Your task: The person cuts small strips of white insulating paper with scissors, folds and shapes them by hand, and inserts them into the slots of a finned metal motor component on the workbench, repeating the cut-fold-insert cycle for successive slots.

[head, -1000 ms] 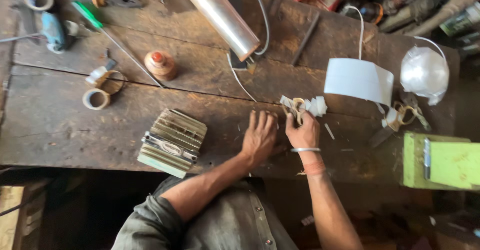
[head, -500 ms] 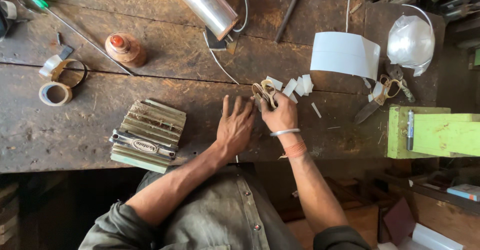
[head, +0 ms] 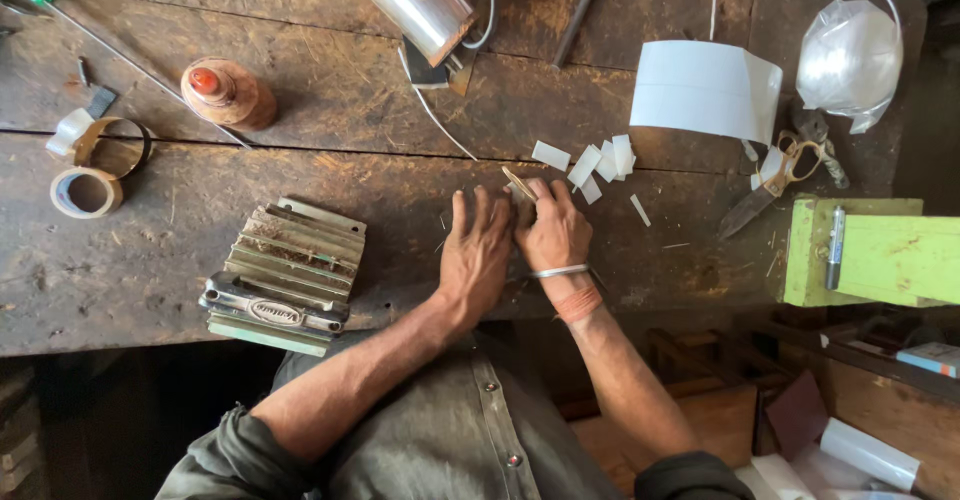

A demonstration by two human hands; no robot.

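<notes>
My left hand (head: 478, 250) lies palm down on the dark wooden workbench (head: 330, 110), fingers spread and pressing on the surface. Touching it on the right, my right hand (head: 552, 230) pinches a thin, flat tan strip (head: 518, 182) whose tip pokes out past the fingers. A metal bangle (head: 560, 271) and a red thread circle that wrist. Several small cut pieces of white paper (head: 595, 165) lie just beyond the fingertips. What sits under the hands is hidden.
A ribbed metal part (head: 285, 272) lies left of the hands. Two tape rolls (head: 90, 172), a small brown bottle (head: 228, 93), a shiny metal cylinder (head: 410, 0), a curled white sheet (head: 705, 90), scissors (head: 775, 180), a plastic bag (head: 848, 55) and a green wooden block (head: 870, 255) surround them.
The view has shifted, so everything sits further left and lower in frame. Both hands stay together at the same spot on the bench, and the strip tip now shows above the right fingers.
</notes>
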